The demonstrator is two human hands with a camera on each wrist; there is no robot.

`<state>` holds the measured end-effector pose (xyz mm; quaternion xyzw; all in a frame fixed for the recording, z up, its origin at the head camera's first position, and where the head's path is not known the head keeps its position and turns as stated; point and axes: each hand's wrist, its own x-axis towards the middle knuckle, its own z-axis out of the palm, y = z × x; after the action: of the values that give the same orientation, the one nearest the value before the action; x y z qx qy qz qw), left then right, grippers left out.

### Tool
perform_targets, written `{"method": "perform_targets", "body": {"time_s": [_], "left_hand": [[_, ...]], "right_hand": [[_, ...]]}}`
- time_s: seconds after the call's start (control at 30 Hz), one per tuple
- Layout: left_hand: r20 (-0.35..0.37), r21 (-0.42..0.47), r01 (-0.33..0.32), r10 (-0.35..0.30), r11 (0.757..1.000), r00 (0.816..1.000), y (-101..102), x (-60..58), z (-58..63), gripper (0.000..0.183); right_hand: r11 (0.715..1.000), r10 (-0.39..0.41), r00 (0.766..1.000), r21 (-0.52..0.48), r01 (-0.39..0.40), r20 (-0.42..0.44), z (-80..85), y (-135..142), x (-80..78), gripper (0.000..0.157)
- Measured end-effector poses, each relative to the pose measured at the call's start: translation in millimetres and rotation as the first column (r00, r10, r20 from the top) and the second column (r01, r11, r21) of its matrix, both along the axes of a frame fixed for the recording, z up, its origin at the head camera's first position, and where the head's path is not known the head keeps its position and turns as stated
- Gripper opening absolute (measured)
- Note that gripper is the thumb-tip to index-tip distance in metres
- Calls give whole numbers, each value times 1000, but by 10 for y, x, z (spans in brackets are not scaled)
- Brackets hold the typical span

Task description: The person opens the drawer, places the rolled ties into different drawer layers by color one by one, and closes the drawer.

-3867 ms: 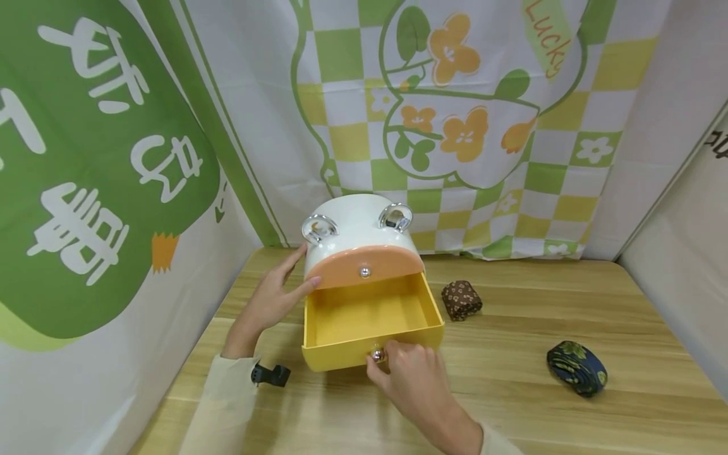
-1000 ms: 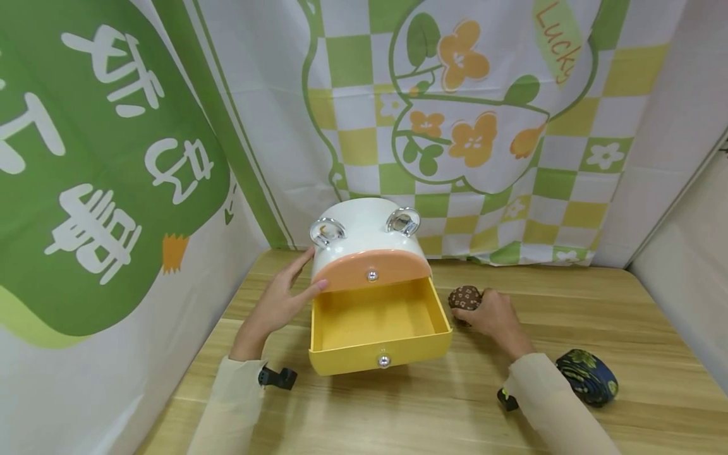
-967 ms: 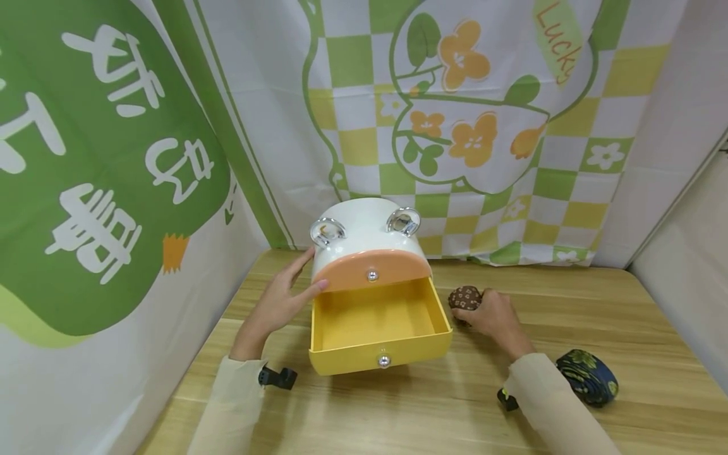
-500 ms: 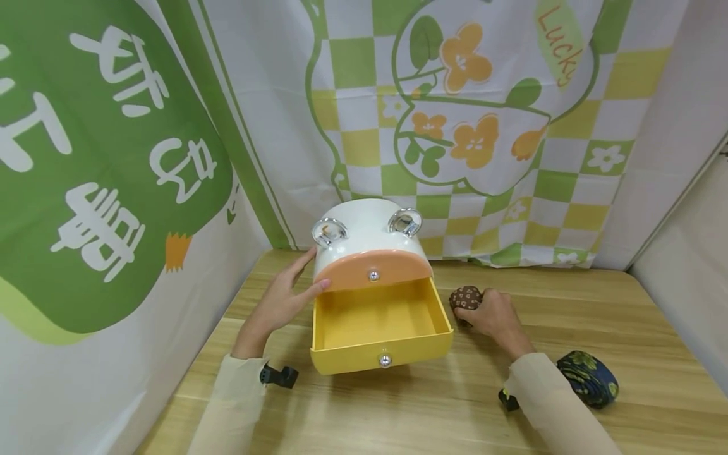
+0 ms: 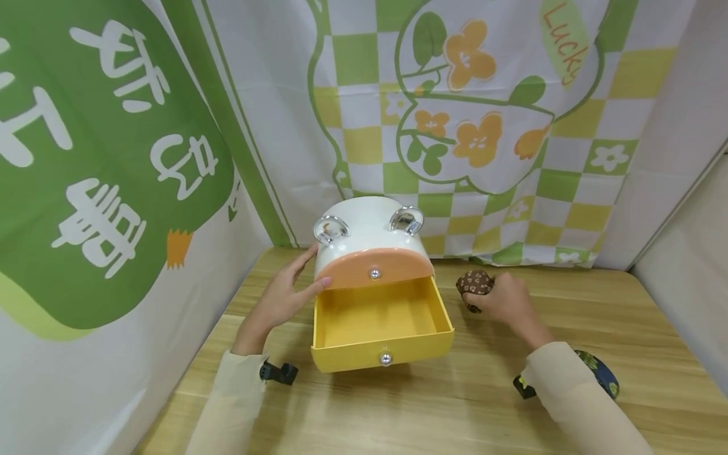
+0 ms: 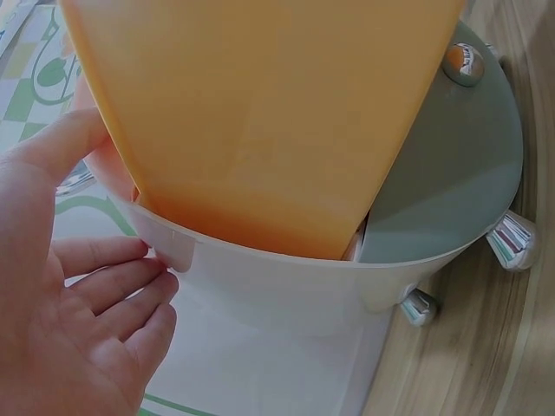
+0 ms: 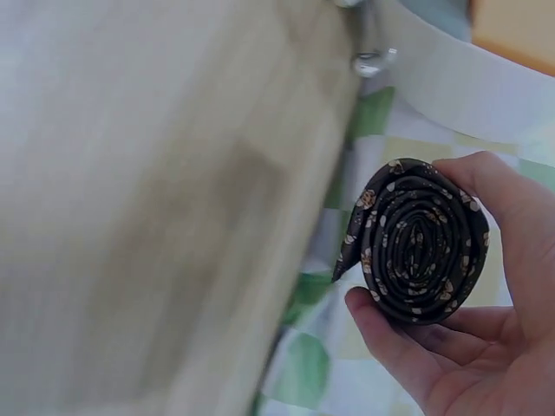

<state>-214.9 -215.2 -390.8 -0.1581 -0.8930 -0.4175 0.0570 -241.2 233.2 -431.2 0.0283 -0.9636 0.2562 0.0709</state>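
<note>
My right hand [image 5: 508, 302] holds a rolled brown necktie [image 5: 476, 287] with a small flower print, to the right of the storage box. The coiled end of the roll faces the camera in the right wrist view, with thumb and fingers on either side. My left hand [image 5: 280, 300] touches the left side of the white storage box [image 5: 368, 218], its thumb on the orange upper drawer [image 5: 347, 270] front and its fingers along the side. The yellow lower drawer [image 5: 352, 360] is pulled out and nothing shows inside it. A silver knob [image 5: 386, 359] sits on its front.
A rolled dark blue necktie [image 5: 604, 376] with a leaf pattern lies at the right, partly hidden behind the right sleeve [image 5: 574, 385]. Two silver rings [image 5: 406, 220] stand on the box top. A printed cloth [image 5: 483, 208] hangs behind the wooden table [image 5: 443, 411].
My right hand has left the lower drawer's knob and taken hold of the brown necktie. In the last half second both have shifted slightly right. My left hand keeps its place on the box.
</note>
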Motion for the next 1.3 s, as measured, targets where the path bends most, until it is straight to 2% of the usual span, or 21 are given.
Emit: {"method": "perform_targets", "body": {"time_s": [0.27, 0.47, 0.63, 0.73, 0.9, 1.1, 1.3], "left_hand": [[4, 23, 7, -8, 1000, 1000, 13, -6, 1, 86], [3, 34, 13, -13, 999, 1000, 9, -8, 3, 86], [0, 35, 9, -9, 999, 1000, 5, -4, -6, 85], [-2, 43, 15, -15, 999, 1000, 10, 1, -5, 84], [-4, 56, 25, -24, 998, 1000, 8, -1, -13, 83], [-9, 59, 27, -27, 998, 1000, 9, 2, -10, 83], [-10, 55, 25, -25, 998, 1000, 18, 4, -5, 84]], "right_hand": [[1000, 29, 999, 4, -29, 36, 391, 23, 66, 60], [995, 89, 995, 35, -91, 52, 678, -48, 151, 59], [990, 138, 989, 24, -140, 48, 884, -152, 252, 68], [987, 159, 987, 18, -160, 34, 1006, -225, 327, 65], [974, 225, 973, -18, -225, 44, 1210, -382, 451, 53], [953, 303, 951, -21, -302, 69, 1369, -576, 547, 47], [931, 365, 929, -5, -366, 63, 1398, -763, 584, 41]]}}
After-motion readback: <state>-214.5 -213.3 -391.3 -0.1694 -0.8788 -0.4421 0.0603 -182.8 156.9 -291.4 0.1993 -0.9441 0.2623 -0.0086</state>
